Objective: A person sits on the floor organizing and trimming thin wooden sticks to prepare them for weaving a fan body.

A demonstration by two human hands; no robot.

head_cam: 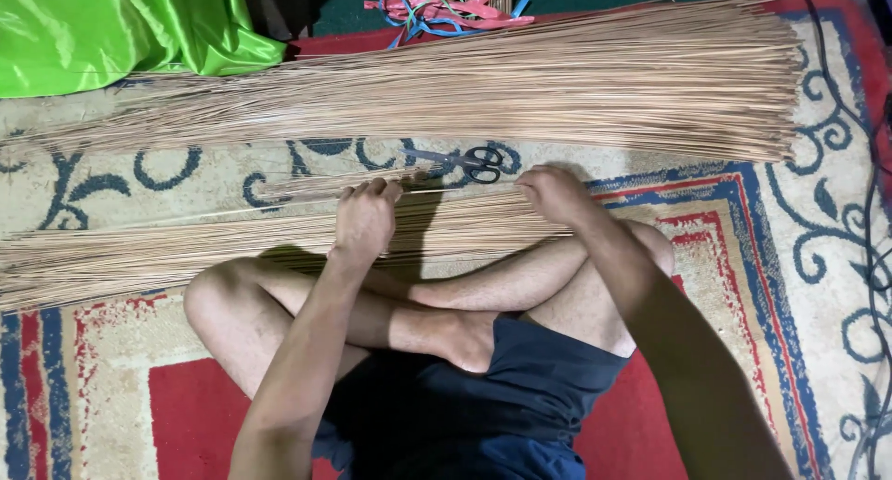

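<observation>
1. Two hands work one thin stick (423, 191) stretched between them, just above the near bundle (167, 252) in front of the crossed legs.
2. The left hand (364, 218) is curled narrow, fingertips pinching the stick; keep that pinch light so the stick does not snap.
3. The right hand (555, 194) is closed over its other end; whether it grips, I cannot tell.
4. Scissors (469, 163) lie just beyond, on the rug (743, 220), near the big bundle (557, 90): within easy reach.
</observation>
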